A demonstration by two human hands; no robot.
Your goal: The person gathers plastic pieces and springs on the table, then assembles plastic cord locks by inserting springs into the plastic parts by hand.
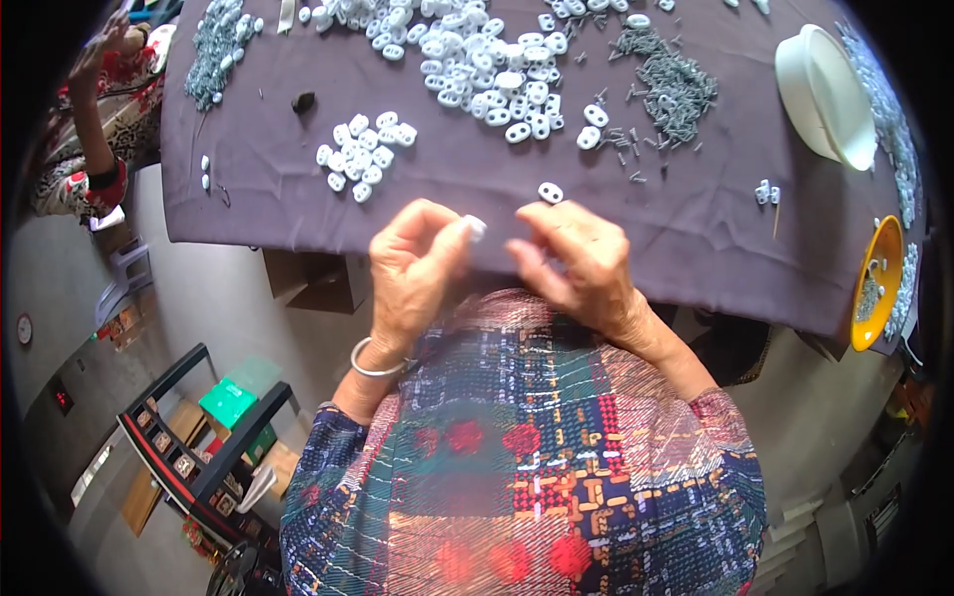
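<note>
White plastic peeps from the left hand (405,260): thumb and forefinger pinch one small piece (477,229) at their tips, on the side facing the other hand. The right hand (588,256), blurred, has thumb and forefinger parted by a narrow gap; a two-holed oval (550,187) lies just beyond those fingertips, and I cannot tell whether they touch it.

Counting across the table from the left, I see two white bits (206,182) near the edge, one dark lump (303,101), a loose cluster (362,158) of some seventeen ovals, a big heap (491,75) too crowded to count, two more ovals (587,140) beside one pile of screws (678,97), one tub (803,84) and one dish (885,241).

The cloth (268,189) is dark, purplish and creased; one smooth silvery bangle (376,373) rings the left wrist; the heaped pieces are rounded and hard-looking; the screws are grey, thin and metallic; the tub is pale and smooth-walled; the dish is shallow, yellow-orange, with grey bits inside.
</note>
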